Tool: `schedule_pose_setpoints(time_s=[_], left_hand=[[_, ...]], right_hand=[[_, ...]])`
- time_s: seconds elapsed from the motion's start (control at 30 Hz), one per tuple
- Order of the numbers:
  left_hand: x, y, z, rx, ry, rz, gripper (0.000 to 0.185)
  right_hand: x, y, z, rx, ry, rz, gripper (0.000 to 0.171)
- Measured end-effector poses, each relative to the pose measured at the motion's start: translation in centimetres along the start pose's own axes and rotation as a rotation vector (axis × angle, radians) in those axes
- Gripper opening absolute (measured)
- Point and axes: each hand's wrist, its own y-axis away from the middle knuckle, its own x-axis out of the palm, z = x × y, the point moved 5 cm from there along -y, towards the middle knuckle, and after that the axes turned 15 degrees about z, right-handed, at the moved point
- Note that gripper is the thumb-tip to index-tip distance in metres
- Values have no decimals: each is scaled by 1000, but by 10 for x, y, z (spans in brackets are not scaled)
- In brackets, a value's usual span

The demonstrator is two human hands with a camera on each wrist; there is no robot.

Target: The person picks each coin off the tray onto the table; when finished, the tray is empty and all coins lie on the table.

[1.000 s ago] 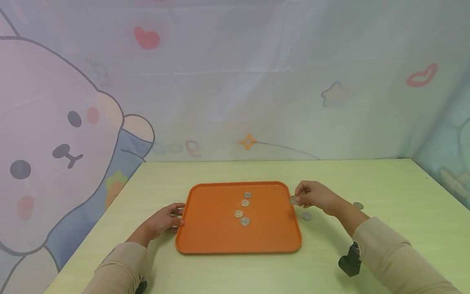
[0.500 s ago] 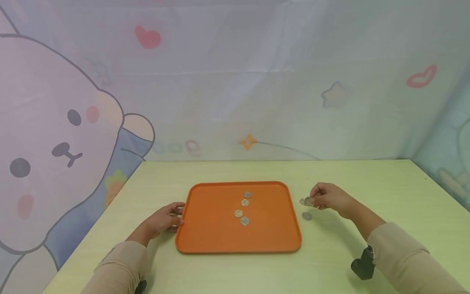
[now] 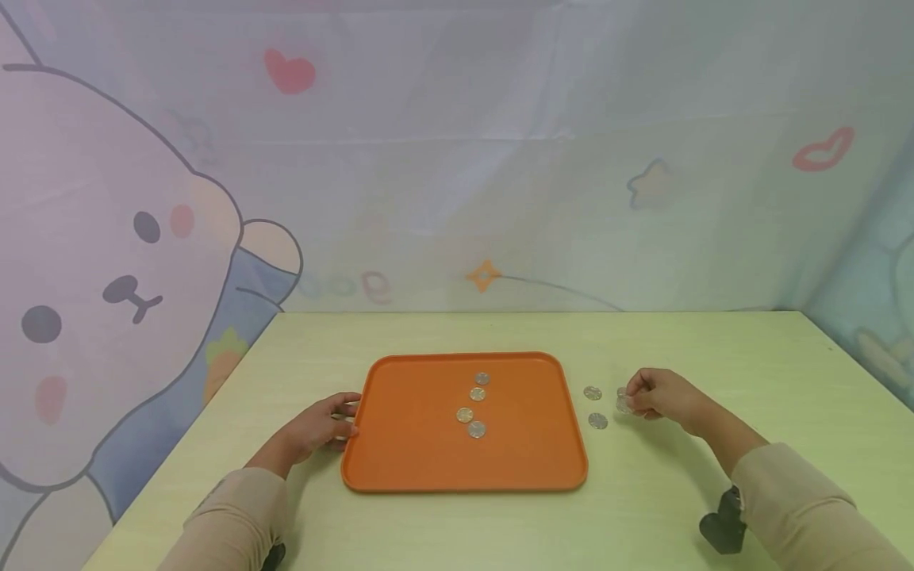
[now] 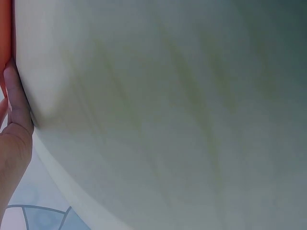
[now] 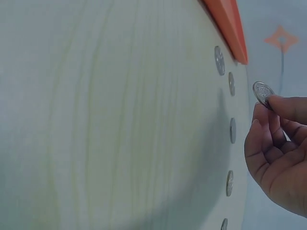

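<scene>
Overhead, the right hand [image 3: 660, 396] pinches a coin [image 3: 624, 402] above the tabletop [image 3: 714, 349], right of the tray [image 3: 528, 460]; the left hand [image 3: 321, 424] touches its rim, fingers relaxed; only the wrist view shows 5 loose coins [image 5: 232, 130] lined up.

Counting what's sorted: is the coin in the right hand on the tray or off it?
Off: right hand pinches coin beside the tray.
</scene>
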Motion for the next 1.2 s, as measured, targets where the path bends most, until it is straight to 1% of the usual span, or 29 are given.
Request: schedule_pose_setpoints(time_s=[0.13,0.4,0.73,1.0,1.13,1.2], left_hand=[[0,0,-1,-3,0,0,56],[0,1,-2,-6,0,6,57],[0,2,-2,-12,5,2,56],[0,2,-2,-18,1,-4,56],[0,2,-2,-22,0,-5,57],[0,2,-1,-23,-1,-5,56]], right_hand=[[0,0,-8,21,16,-3,11],[0,1,-11,12,23,18,10],[2,-1,-18,61,49,34,8],[4,-4,-16,71,154,15,9],[5,-5,-16,75,221,6,5],[6,-5,-16,76,239,1,6]])
